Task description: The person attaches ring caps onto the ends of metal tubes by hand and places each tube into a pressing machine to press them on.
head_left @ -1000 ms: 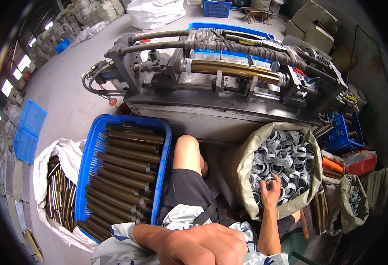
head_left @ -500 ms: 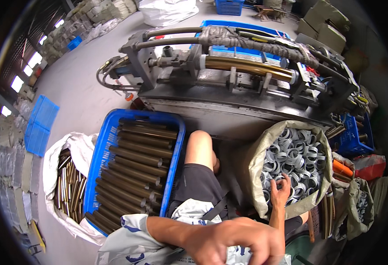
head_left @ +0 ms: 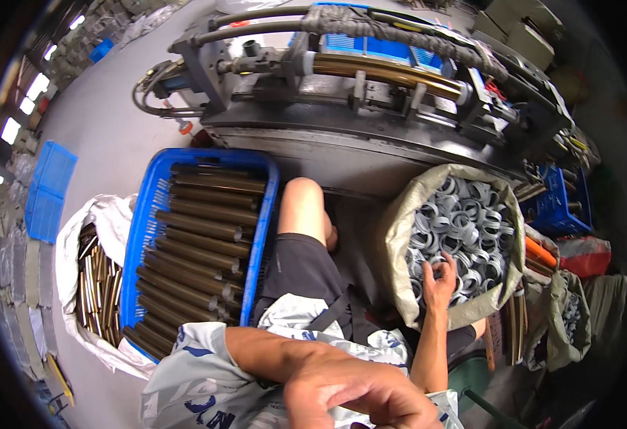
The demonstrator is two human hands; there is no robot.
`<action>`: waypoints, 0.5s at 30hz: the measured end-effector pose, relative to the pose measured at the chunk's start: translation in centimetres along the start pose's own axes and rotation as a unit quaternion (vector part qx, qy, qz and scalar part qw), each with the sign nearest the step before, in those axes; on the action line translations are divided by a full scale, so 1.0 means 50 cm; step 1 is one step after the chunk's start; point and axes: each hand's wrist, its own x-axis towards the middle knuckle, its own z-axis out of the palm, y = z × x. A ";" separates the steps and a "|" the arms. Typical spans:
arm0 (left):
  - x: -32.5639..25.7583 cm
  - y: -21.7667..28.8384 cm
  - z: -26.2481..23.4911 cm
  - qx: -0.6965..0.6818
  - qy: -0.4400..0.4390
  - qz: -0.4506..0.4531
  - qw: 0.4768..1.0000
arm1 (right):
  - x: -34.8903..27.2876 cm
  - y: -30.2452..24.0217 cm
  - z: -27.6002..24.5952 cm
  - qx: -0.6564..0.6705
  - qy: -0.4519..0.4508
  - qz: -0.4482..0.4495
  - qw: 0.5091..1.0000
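Note:
My right hand [head_left: 438,284] reaches into the beige woven sack [head_left: 397,247], where many grey plastic rings [head_left: 463,232] lie heaped. Its thumb and fingers close around a grey ring at the near side of the heap. Close to the camera, at the lower edge, my left hand [head_left: 356,393] is raised with its fingers curled. The picture's edge cuts off its fingertips, and whatever they may hold is hidden. To the left, brown metal tubes [head_left: 202,225] lie stacked in a blue plastic crate [head_left: 263,214].
Ahead stands a metal machine [head_left: 370,118] with a shiny bronze-coloured tube [head_left: 385,75] lying across it. A white sack [head_left: 67,286] of thin tubes flanks the crate. On the right are a smaller blue crate [head_left: 563,222] and another sack [head_left: 570,343].
The whole view has shifted, so the machine, crate and sack sit higher and further left. My right hand's fingers have drawn in around a ring. My left hand stays curled near the camera.

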 end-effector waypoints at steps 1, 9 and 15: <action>-0.001 0.002 0.000 0.004 0.004 -0.008 1.000 | -0.001 0.004 0.000 0.000 0.000 0.006 1.000; -0.002 -0.014 -0.007 0.029 0.014 0.018 0.999 | 0.006 -0.005 -0.002 -0.003 -0.009 0.014 1.000; -0.005 0.020 -0.014 0.038 0.167 0.010 0.985 | 0.004 -0.001 -0.009 -0.007 0.002 0.017 1.000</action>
